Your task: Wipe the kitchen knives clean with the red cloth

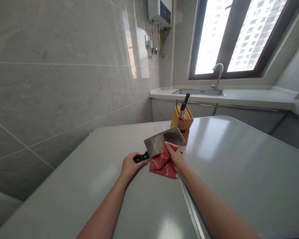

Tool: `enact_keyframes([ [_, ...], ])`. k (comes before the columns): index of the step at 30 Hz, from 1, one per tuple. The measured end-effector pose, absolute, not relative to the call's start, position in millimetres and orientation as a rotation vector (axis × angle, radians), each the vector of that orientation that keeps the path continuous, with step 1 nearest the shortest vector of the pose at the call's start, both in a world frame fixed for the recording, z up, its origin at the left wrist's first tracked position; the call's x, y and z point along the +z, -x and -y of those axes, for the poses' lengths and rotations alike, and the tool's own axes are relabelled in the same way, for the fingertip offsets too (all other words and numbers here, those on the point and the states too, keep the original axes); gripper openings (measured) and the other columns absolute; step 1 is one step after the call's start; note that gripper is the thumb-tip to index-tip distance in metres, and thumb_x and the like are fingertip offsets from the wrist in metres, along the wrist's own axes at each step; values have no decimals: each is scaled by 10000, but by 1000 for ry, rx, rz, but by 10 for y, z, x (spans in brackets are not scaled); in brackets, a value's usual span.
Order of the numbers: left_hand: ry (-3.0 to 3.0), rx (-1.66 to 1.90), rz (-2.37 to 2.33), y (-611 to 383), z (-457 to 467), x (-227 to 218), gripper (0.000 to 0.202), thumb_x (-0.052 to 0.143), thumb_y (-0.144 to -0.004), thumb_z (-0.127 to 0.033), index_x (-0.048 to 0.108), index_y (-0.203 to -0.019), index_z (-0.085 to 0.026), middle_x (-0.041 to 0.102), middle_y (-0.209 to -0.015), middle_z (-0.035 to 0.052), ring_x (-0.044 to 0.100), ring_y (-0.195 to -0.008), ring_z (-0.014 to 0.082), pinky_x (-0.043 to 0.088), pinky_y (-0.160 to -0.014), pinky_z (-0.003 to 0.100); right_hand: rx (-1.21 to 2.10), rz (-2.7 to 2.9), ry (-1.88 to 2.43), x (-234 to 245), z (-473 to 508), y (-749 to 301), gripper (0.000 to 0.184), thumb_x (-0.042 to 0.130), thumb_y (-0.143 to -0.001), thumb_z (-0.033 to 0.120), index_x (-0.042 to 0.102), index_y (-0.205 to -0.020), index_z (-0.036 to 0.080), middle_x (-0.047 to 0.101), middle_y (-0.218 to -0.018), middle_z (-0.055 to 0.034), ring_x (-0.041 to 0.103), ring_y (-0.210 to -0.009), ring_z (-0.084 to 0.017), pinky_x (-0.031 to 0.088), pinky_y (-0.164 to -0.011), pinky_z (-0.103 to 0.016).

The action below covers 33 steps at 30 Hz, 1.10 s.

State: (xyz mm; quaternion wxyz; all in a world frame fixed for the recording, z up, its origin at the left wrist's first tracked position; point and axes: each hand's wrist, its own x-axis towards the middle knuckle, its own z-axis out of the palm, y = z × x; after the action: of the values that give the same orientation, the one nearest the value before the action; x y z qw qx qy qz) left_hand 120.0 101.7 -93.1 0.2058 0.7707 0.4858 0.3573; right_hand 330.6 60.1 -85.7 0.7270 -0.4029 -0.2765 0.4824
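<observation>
My left hand point(130, 165) is closed round the black handle of a cleaver point(155, 142), whose broad steel blade points to the right and slants slightly upward. Bunched in my right hand point(176, 158) is a red cloth point(162, 165) with pale markings. Its upper edge lies against the lower part of the blade, and the rest hangs down toward the table. Behind the blade tip stands a wooden knife block point(181, 120), partly covered by the cleaver. Black-handled tools point(182, 108) stick up out of its slots.
The white table point(109, 202) has a metal-edged seam point(191, 207) running through it. Beyond its far edge are a counter with a sink point(199, 92) and a faucet point(218, 74) under a window. A tiled wall point(64, 93) borders the left side.
</observation>
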Motion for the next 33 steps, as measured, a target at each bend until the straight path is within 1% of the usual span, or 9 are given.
enact_keyframes([
  [4,-2185,978,-1309,-1200,-993,-904,310,720,-619,-433,661,-816,-202,683,-796,8,608,-738,191,439,-669,269,1096,639,881,-878,-591,-3283,332,716,-645,464,635,-828,200,709,-795,-6,654,-725,-173,515,-741,-321],
  [7,-2235,926,-1253,-1214,-954,-875,328,715,-623,-464,645,-799,-196,664,-751,0,585,-686,172,412,-616,247,1139,662,866,-863,-566,-3270,318,719,-648,452,639,-813,192,700,-758,2,639,-685,-158,509,-712,-304],
  [11,-2304,883,-1202,-1242,-909,-845,345,710,-623,-489,601,-737,-183,600,-648,-23,517,-593,137,357,-545,225,1147,730,877,-818,-519,-3258,295,713,-662,441,639,-781,181,682,-724,1,613,-658,-146,498,-682,-277],
  [14,-2308,877,-1196,-1252,-896,-833,360,705,-624,-502,578,-728,-182,576,-638,-29,490,-586,130,341,-538,220,1126,797,909,-803,-498,-3244,295,701,-666,451,650,-776,183,684,-736,-4,609,-670,-151,493,-685,-276],
  [22,-2288,847,-1164,-1255,-884,-818,378,681,-639,-533,573,-726,-181,565,-635,-25,487,-593,134,337,-547,222,1130,893,917,-793,-468,-3197,274,687,-688,428,669,-824,190,708,-821,-23,632,-745,-169,499,-738,-303],
  [25,-2301,854,-1159,-1261,-880,-819,390,674,-642,-546,573,-731,-180,567,-637,-22,485,-592,136,334,-545,221,1093,958,944,-782,-450,-3192,260,677,-703,417,676,-844,199,715,-869,-34,640,-788,-180,495,-774,-322],
  [28,-2314,863,-1146,-1265,-876,-823,393,672,-651,-544,565,-746,-179,553,-630,-28,470,-579,129,333,-543,221,1010,1077,1008,-772,-432,-3182,227,676,-709,393,690,-826,199,718,-883,-43,638,-846,-198,473,-840,-350],
  [31,-2311,864,-1126,-1270,-868,-819,387,673,-658,-535,560,-758,-178,550,-639,-29,466,-581,126,336,-545,220,946,1146,1019,-749,-411,-3154,223,700,-689,351,694,-868,219,713,-954,-38,628,-918,-213,434,-916,-374],
  [33,-2303,848,-1121,-1274,-859,-809,378,666,-666,-529,563,-757,-178,550,-639,-28,466,-581,126,337,-544,219,928,1180,1009,-726,-396,-3130,219,710,-675,334,699,-865,225,714,-966,-34,627,-938,-221,415,-944,-380],
])
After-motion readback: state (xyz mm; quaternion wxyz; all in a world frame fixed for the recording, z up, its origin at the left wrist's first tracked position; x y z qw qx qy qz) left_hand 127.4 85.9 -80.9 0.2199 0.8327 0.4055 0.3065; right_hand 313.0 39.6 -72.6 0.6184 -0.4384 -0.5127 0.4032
